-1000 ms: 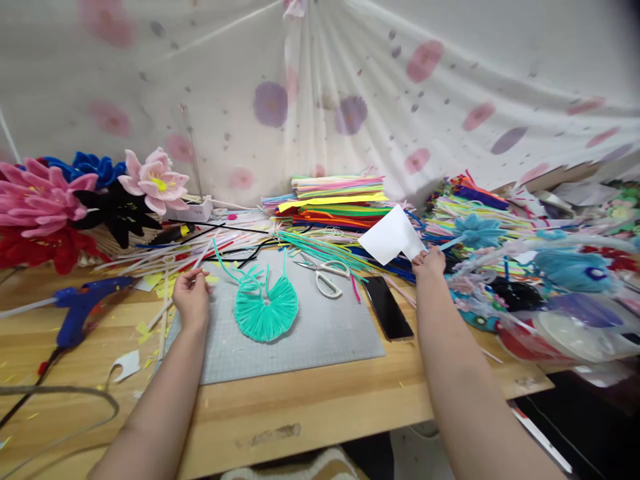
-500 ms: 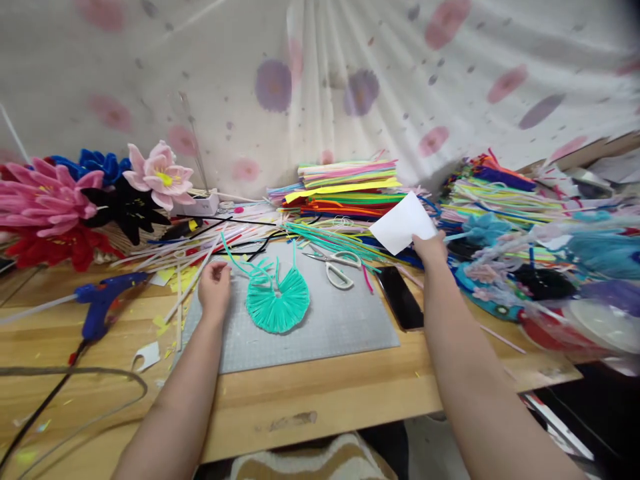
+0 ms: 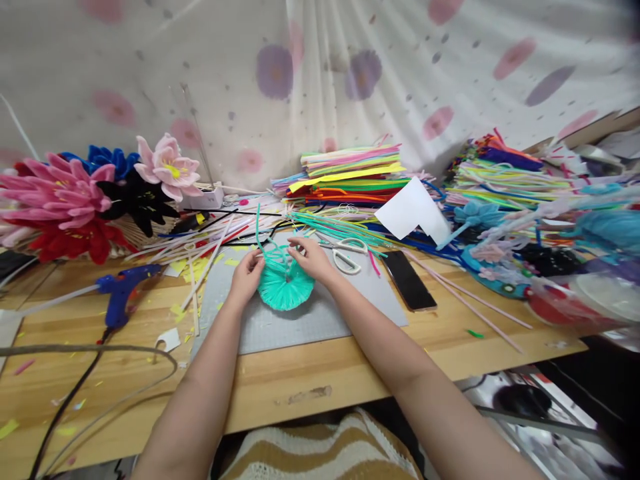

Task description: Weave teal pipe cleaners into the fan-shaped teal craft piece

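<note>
A round, fan-like piece of teal pipe cleaners (image 3: pixel 286 288) lies on the grey cutting mat (image 3: pixel 300 333), with loose stems sticking up at its far side. My left hand (image 3: pixel 247 275) is closed on its left edge, thumb and fingers pinching there. At the upper right edge, the bent fingers of my right hand (image 3: pixel 311 259) grip it; the fingertips partly cover the loose stems. Just right of that hand, white-handled scissors (image 3: pixel 349 256) rest on the mat, blades partly hidden behind the hand.
White paper (image 3: pixel 407 208) with a notch leans on the pipe-cleaner bundles (image 3: pixel 350 175). A black phone (image 3: pixel 411 280) lies at the mat's right. To the left are a blue glue gun (image 3: pixel 123 290) with its cable and several fuzzy flowers (image 3: pixel 65 193). Paper scraps litter the table.
My right hand has let go of the white paper, leaving it by the bundles, and moved left to the teal piece. My left hand has moved onto its left edge.
</note>
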